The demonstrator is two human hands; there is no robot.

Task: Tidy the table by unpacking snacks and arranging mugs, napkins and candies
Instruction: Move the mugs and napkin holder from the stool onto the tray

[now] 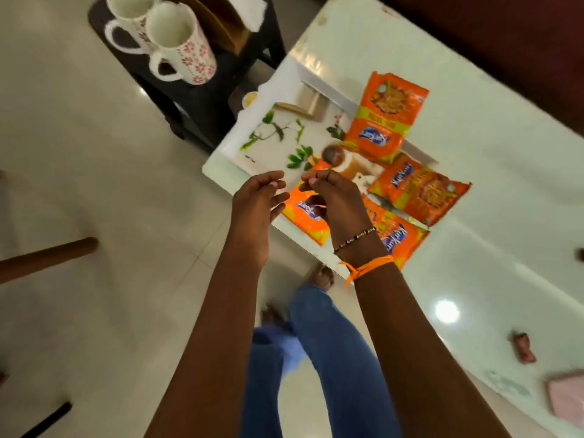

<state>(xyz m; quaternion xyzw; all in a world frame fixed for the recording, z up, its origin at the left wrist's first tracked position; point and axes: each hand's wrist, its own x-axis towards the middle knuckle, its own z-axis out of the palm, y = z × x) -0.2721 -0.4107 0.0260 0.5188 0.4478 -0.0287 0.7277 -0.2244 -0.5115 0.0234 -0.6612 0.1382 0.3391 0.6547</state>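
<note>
Several orange snack packets lie on a white leaf-printed tray (252,153) on the glass table (489,241); one is at the far end (385,121) and another to the right (420,191). My right hand (335,200) pinches the top edge of the nearest snack packet (306,226) at the tray's front corner. Just left of that packet, my left hand (259,203) holds nothing, its fingers apart and curled. Two white floral mugs (180,42) stand on a dark stool (202,99) at the upper left. A brown wrapped candy (524,347) and a pink napkin (565,396) lie on the table at the right.
A wooden holder (227,30) with a white napkin (256,11) stands behind the mugs on the stool. A wooden chair leg (47,257) juts in from the left over the tiled floor. My legs in jeans (331,358) stand against the table's near edge.
</note>
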